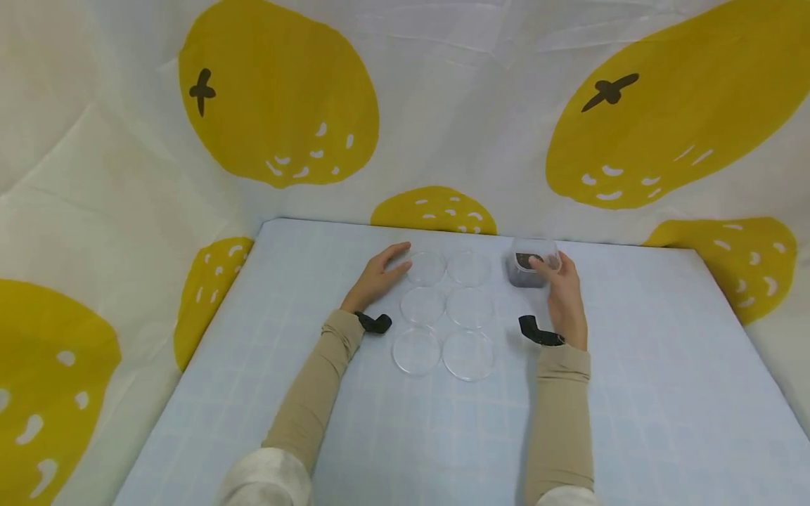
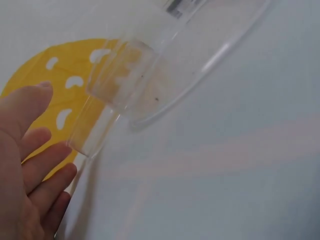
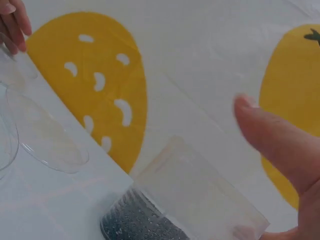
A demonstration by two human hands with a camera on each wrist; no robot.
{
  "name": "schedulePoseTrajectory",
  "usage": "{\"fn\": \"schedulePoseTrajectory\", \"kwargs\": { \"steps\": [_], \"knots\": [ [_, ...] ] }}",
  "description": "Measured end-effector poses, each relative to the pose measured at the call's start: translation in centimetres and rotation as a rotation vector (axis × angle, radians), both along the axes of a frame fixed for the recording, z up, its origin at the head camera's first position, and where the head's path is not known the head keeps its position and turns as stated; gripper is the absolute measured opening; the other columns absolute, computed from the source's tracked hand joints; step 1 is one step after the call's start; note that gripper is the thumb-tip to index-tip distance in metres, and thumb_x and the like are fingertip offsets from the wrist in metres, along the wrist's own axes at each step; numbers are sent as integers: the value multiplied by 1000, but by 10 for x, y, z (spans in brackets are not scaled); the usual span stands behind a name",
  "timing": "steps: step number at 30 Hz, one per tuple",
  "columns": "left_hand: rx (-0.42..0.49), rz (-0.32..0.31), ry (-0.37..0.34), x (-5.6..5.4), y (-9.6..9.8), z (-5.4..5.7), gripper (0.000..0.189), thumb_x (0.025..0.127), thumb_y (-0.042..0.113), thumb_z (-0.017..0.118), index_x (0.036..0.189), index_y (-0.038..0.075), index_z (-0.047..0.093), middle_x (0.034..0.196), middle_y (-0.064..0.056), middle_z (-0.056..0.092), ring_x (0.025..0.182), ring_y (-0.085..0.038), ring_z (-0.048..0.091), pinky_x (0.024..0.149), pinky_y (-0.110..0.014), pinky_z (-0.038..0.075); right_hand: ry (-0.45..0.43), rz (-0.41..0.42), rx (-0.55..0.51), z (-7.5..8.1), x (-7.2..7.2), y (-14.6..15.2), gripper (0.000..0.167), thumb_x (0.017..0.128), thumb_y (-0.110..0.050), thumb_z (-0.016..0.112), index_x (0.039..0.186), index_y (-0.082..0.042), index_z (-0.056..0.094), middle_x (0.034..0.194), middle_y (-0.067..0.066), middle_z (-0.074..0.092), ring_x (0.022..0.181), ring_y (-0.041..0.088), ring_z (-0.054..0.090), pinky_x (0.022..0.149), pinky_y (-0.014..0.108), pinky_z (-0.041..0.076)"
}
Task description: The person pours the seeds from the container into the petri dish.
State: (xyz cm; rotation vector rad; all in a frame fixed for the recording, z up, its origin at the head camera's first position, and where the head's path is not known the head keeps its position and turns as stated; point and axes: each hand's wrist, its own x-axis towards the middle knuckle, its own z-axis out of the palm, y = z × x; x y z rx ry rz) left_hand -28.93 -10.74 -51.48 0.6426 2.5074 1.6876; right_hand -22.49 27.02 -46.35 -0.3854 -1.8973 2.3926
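Clear round petri dishes (image 1: pixel 469 307) lie on the table in two columns of three. My left hand (image 1: pixel 378 278) is beside the far-left dish (image 1: pixel 427 268), thumb and fingers spread loosely near its edge. In the left wrist view, the fingertips (image 2: pixel 67 175) come close to the clear dish wall (image 2: pixel 102 130). At the right, a clear plastic container (image 3: pixel 200 185) holds dark granules (image 3: pixel 142 220) in its lower part. My right hand (image 1: pixel 563 295) is at its right side, fingers partly hidden behind it. In the right wrist view, the thumb (image 3: pixel 272 137) stands raised and apart from the container.
The table (image 1: pixel 658 365) has a pale blue checked cover. A white cloth with yellow fruit prints (image 1: pixel 278 91) rises behind the table and along its sides. Black wrist straps (image 1: pixel 541 332) sit over both beige sleeves (image 1: pixel 563 414).
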Motion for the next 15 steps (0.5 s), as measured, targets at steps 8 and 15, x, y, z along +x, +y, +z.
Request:
{"fn": "schedulePoseTrajectory", "kwargs": {
  "steps": [8, 15],
  "knots": [
    [-60, -16, 17, 2, 0, -3, 59, 97, 44, 63, 149, 21, 47, 150, 7, 46, 142, -10, 35, 118, -33, 26, -10, 37, 133, -1, 4, -6, 116, 74, 13, 79, 160, -13, 7, 165, 8, 10, 150, 21, 10, 123, 36, 10],
    [-100, -16, 20, 0, -1, -5, 63, 93, 49, 65, 148, 24, 47, 150, 8, 46, 142, -10, 35, 119, -33, 26, -46, -94, 230, -13, -3, -12, 113, 69, 14, 82, 158, -15, 20, 159, 5, 29, 145, 16, 26, 119, 29, 23]
  ]
}}
